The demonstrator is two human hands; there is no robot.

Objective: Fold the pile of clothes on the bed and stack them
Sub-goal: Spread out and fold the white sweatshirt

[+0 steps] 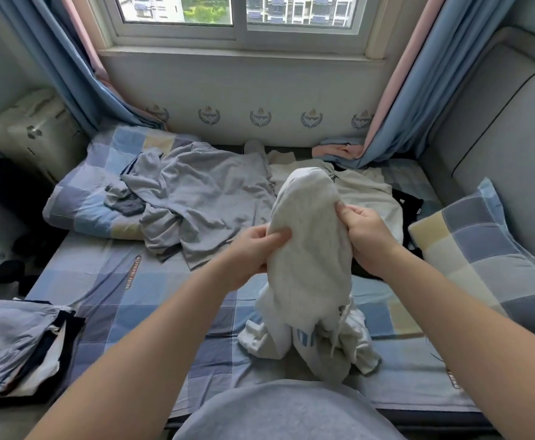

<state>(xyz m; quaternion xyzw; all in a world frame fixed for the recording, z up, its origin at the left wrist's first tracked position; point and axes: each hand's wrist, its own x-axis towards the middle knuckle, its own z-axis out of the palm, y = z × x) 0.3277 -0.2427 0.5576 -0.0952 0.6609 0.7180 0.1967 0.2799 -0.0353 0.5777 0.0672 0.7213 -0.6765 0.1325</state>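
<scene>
I see the white garment point(310, 242) held up over the middle of the bed point(152, 300). Its long axis runs from the crumpled lower end on the bed up to a rounded top that points toward the window point(237, 11). The lower part is bunched, so I cannot tell which kind of garment it is; it may be trousers. The left hand point(253, 249) pinches the left edge with curled fingers. The right hand point(368, 236) grips the right edge. Behind lie a grey shirt point(206, 198), a cream shirt point(364, 188) and a dark piece point(407, 203), partly hidden. A folded stack point(15, 338) at near left is cut off.
</scene>
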